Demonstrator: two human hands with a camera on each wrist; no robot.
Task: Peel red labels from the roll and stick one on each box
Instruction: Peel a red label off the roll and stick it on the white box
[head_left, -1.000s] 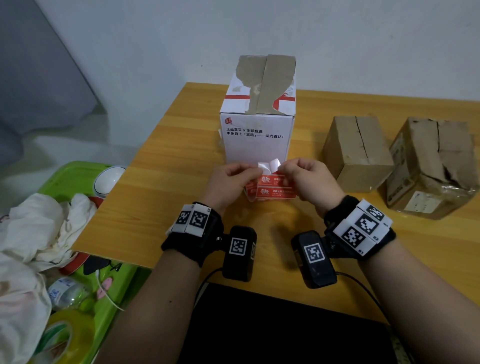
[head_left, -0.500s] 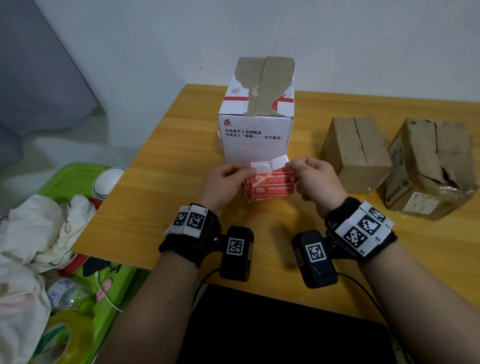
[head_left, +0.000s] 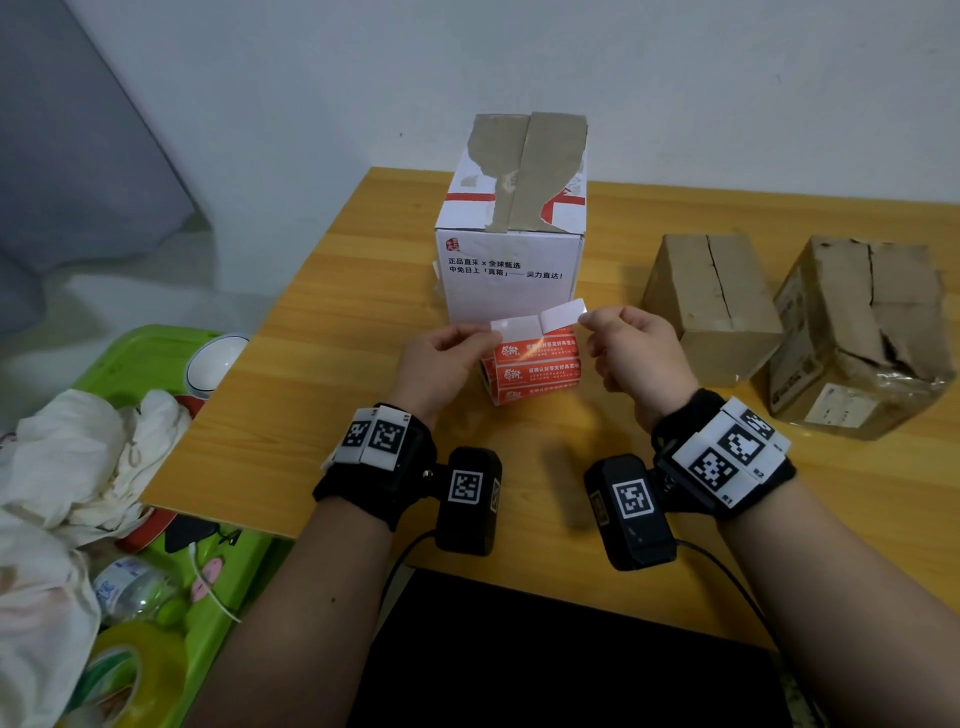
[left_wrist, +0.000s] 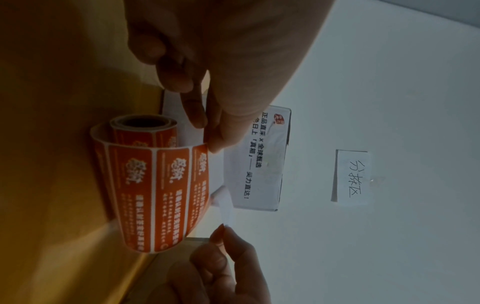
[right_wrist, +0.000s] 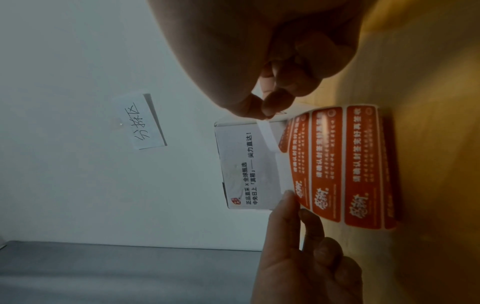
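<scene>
A roll of red labels (head_left: 535, 370) lies on the wooden table (head_left: 322, 415), in front of a tall white box (head_left: 511, 270). My left hand (head_left: 488, 335) pinches the loose end of the strip, seen close in the left wrist view (left_wrist: 210, 144). My right hand (head_left: 587, 319) pinches the end of a half-peeled label (head_left: 563, 313), its white back up. The right wrist view shows that label (right_wrist: 267, 135) stretched from my fingertips to the roll (right_wrist: 335, 164). Two brown boxes (head_left: 711, 306) (head_left: 862, 332) stand to the right.
A green tray (head_left: 150, 343) left of the table holds white cloth (head_left: 78, 457), a bottle and a yellow tape roll (head_left: 135, 675). A handwritten paper note (left_wrist: 350, 176) hangs on the wall. A black surface (head_left: 561, 660) sits at the table's near edge.
Both hands have risen a little and drawn apart. The label has come further off the strip, with more of its white back showing.
</scene>
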